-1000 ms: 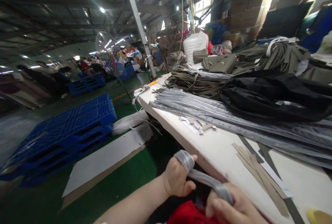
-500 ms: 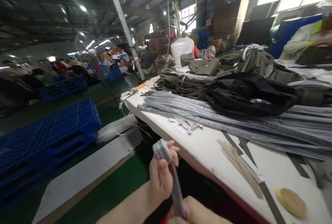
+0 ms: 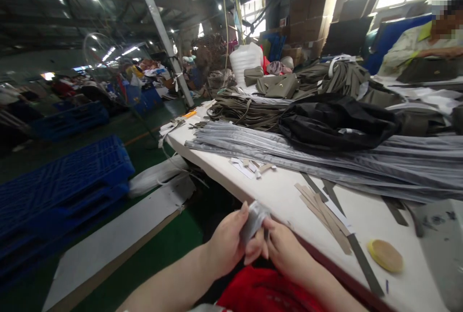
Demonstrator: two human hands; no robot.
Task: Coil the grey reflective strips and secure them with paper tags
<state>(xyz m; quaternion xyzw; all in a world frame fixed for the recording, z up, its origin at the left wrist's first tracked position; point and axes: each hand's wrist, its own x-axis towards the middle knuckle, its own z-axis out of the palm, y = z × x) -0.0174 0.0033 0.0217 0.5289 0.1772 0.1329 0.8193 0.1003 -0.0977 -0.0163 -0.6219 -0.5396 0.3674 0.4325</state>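
A grey fabric strip (image 3: 254, 216), gathered into a small folded wad, sits between my hands just off the table's near edge. My left hand (image 3: 228, 236) is closed around its left side, with the thumb pointing up. On the other side, my right hand (image 3: 281, 243) pinches the wad between thumb and fingers. The fingertips of both hands meet below it, so the strip's lower end is hidden. Beyond them, a long bundle of similar grey strips (image 3: 231, 144) lies across the white table (image 3: 231, 184).
Beige and dark strips (image 3: 323, 215), a round yellow-edged disc (image 3: 385, 255) and paper scraps (image 3: 253, 167) lie on the table. Black fabric (image 3: 336, 124) covers part of the bundle. At left are blue pallets (image 3: 65, 182) and a long board (image 3: 123, 239). A co-worker (image 3: 415, 51) sits at far right.
My right hand has come up to meet my left at the grey strip. The stretch that ran down between them is now gathered up. The view has shifted slightly.
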